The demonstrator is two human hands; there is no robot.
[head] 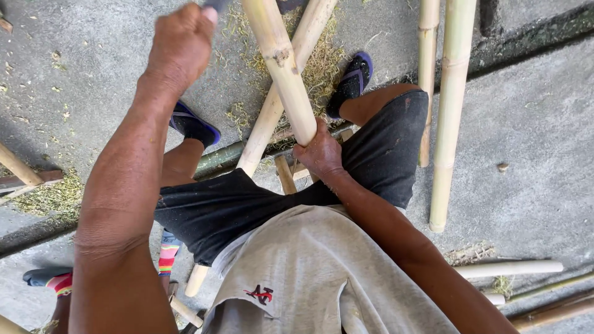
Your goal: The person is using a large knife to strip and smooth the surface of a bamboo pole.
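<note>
Two hands at work, both closed. Right hand (319, 152) wrapped tight around the lower end of a pale bamboo pole (281, 65), knuckles up, thumb side toward the pole, forearm running back and down toward the lower right corner. Pole slanting up and slightly left from that grip to the top edge, a knot with a stub visible partway along. Left hand (180, 44) raised near the top edge, fist clenched on a dark tool handle (215, 5), only a stub of it showing above the fingers; blade or head out of view, so the kind of tool cannot be told. Left forearm long and straight, filling the left of the view from elbow at the bottom to wrist at the top.

Under the gripped pole, a second bamboo pole (266, 124) crossing it, running from the top edge down to the left beneath the black shorts (229, 207). Legs spread either side of the poles, dark blue sandals (354, 79) on both feet. Grey shirt (322, 272) below the shorts.

Heaps of fine yellowish shavings (322, 68) on the concrete floor (532, 185) around the crossing poles. Two more bamboo poles (447, 124) lying side by side to the right, well apart from the hands. Thinner peeled sticks (510, 268) at the lower right. At the lower left, another person's foot in a bright striped sock (167, 256).
</note>
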